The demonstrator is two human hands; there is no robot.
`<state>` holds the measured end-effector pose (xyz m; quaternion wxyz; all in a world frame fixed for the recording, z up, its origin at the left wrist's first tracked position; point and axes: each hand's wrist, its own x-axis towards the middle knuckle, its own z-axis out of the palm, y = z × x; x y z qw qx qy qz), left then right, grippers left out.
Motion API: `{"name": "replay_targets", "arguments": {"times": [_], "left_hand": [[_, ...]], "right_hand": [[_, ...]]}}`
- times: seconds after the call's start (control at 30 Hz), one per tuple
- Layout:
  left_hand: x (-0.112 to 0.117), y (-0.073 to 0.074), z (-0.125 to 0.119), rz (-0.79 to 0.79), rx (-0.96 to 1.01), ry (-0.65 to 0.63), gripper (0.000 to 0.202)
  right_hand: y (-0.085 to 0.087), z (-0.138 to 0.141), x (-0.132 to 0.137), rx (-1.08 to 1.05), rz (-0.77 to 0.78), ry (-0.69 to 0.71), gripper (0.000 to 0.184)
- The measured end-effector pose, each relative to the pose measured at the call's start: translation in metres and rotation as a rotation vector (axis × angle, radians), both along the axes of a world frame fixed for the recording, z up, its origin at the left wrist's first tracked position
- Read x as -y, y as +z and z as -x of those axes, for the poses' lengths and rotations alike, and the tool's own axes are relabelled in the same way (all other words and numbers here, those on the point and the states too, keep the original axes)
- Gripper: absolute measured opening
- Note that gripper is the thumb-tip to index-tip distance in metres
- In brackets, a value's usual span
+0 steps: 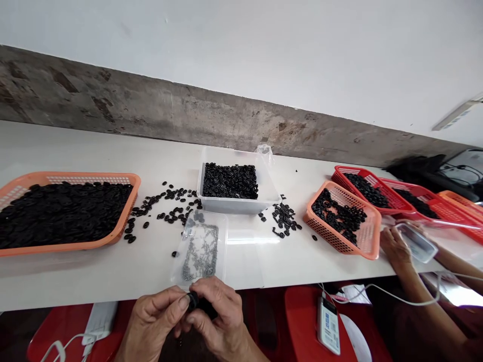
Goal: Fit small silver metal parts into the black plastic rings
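At the table's front edge my left hand (156,319) pinches a small black rounded plastic part (193,300) between thumb and fingers. My right hand (222,314) is closed on the same part from the other side, and the fingers hide most of it. Just beyond my hands lies a shallow clear plastic tray (222,241) with many tiny metal pieces (202,251) in it. Behind that stands a translucent white bin (237,205) holding a heap of small black parts (230,181). More black oval parts (177,213) lie loose on the white table.
An orange basket (124,221) full of black pieces stands at the left. On the right are another orange basket (341,246) and red baskets (396,202). A co-worker's hands (396,246) hold a clear container (417,244). Below the table, a red stool (302,322) carries a white device (328,327).
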<state>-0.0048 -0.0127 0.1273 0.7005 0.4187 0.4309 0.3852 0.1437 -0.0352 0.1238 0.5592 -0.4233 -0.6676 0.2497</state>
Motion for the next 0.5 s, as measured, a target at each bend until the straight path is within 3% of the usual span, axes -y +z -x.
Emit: {"name": "replay_targets", "arguments": {"times": [0.2, 0.3, 0.5], "left_hand": [[0.003, -0.004, 0.001, -0.018, -0.033, -0.017, 0.029], [0.002, -0.004, 0.005, -0.089, -0.105, -0.01, 0.029], [-0.005, 0.002, 0.01, -0.33, -0.26, -0.116, 0.025]], "right_hand": [[0.0, 0.002, 0.002, -0.015, -0.016, -0.004, 0.029], [0.001, 0.0, 0.004, -0.082, 0.116, 0.022, 0.029], [0.005, -0.004, 0.004, -0.317, 0.483, 0.096, 0.031]]}}
